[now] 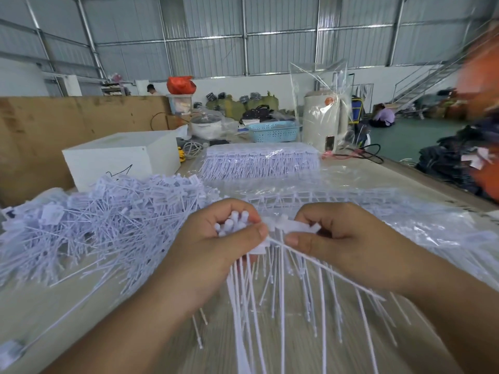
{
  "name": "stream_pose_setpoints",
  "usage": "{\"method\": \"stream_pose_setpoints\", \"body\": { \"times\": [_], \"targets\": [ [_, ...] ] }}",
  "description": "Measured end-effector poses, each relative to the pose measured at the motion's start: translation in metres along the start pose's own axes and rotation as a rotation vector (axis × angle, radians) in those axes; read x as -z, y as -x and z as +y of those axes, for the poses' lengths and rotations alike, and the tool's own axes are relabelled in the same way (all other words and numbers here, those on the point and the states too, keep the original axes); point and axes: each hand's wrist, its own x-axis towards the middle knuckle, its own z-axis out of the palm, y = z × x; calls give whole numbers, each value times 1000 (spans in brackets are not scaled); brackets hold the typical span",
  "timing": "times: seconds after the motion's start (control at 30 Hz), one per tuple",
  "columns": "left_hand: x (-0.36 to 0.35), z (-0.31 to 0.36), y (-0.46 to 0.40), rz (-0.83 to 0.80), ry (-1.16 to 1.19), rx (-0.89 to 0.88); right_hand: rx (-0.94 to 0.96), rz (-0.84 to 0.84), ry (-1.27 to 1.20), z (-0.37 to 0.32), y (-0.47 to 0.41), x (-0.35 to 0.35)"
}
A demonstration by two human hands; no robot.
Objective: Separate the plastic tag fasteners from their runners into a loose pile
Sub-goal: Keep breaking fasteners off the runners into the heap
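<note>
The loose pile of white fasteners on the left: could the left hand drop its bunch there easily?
Probably yes. The loose pile lies right beside the left hand, with nothing between them, though that hand grips a bunch of fasteners.

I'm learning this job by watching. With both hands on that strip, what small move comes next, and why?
Probably twist the left hand away to snap its bunched fasteners off the runner that the right hand pinches, then drop them onto the loose pile at left; more fasteners hang on the runner.

- Loose pile of fasteners (102, 220) on bench (89, 306), left of hands.
- Box (118, 157) behind pile.
- Stacked runners (259, 160) behind hands, centre.
- Basket (272, 130) and kettle (324, 120) further behind.
</note>
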Motion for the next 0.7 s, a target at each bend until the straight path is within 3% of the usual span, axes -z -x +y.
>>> {"method": "stream_pose_setpoints", "body": {
  "times": [0.13, 0.37, 0.7],
  "targets": [
    [-8, -2, -1, 150, 57, 22, -28, 213, 76, -4, -1, -13],
    [-17, -3, 2, 305, -72, -80, -57, 366, -2, -8, -3, -36],
    [-18, -3, -2, 423, -111, -42, -85, 433, 45, -16, -6, -51]
  ]
}}
